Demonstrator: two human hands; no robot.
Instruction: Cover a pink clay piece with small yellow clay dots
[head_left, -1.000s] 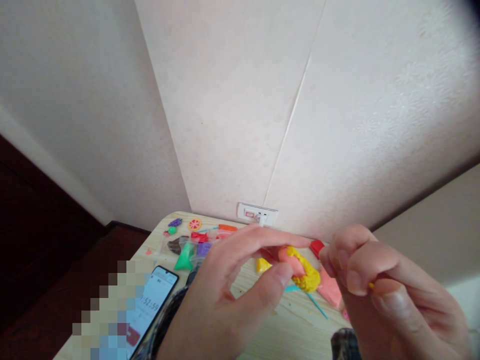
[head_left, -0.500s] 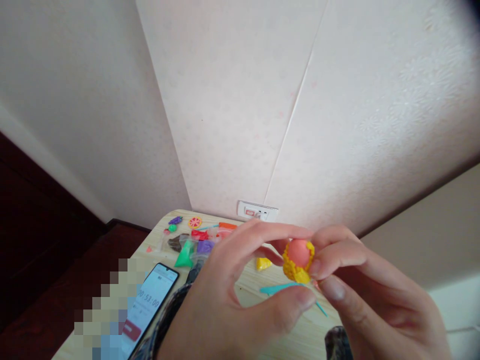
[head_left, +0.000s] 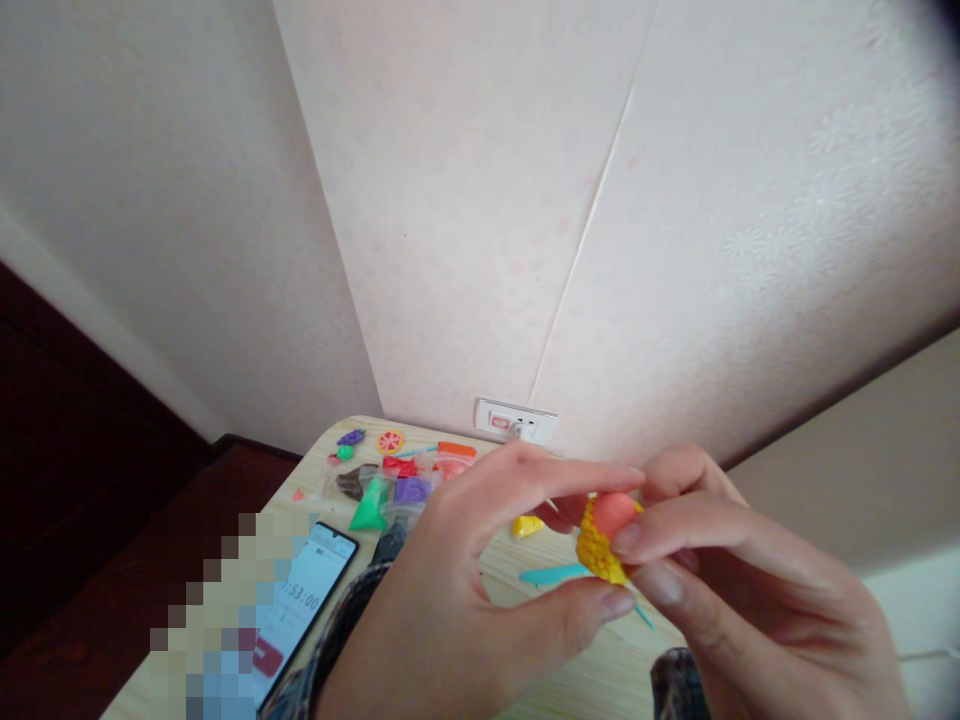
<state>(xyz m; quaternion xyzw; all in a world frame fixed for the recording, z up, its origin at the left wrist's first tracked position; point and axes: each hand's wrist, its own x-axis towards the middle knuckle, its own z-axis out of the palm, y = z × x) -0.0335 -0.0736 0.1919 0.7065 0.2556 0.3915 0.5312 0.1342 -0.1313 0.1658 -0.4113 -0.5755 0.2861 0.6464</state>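
Observation:
A small pink clay ball point(head_left: 613, 513) with bumpy yellow clay point(head_left: 595, 545) around its side and underside is held above the table. My right hand point(head_left: 757, 570) pinches it between thumb and fingers from the right. On the other side, my left hand point(head_left: 465, 570) curves around it, index finger over the top and thumb under the lower edge. Fingers partly cover the ball's right side. Below the hands a turquoise modelling tool point(head_left: 551, 575) lies on the table, partly hidden. Behind the left fingers is a lump of yellow clay point(head_left: 527, 526).
Bags of green clay point(head_left: 369, 505), purple clay point(head_left: 411, 490) and other colours lie at the table's back left. Small clay pieces, including a purple grape bunch point(head_left: 351, 438) and a citrus slice point(head_left: 389, 441), sit behind them. A phone point(head_left: 304, 600) rests at left. A wall socket point(head_left: 516, 420) is behind.
The clay ball has shifted slightly right and down and has turned, showing more of its bumpy yellow side. Both hands moved a little with it.

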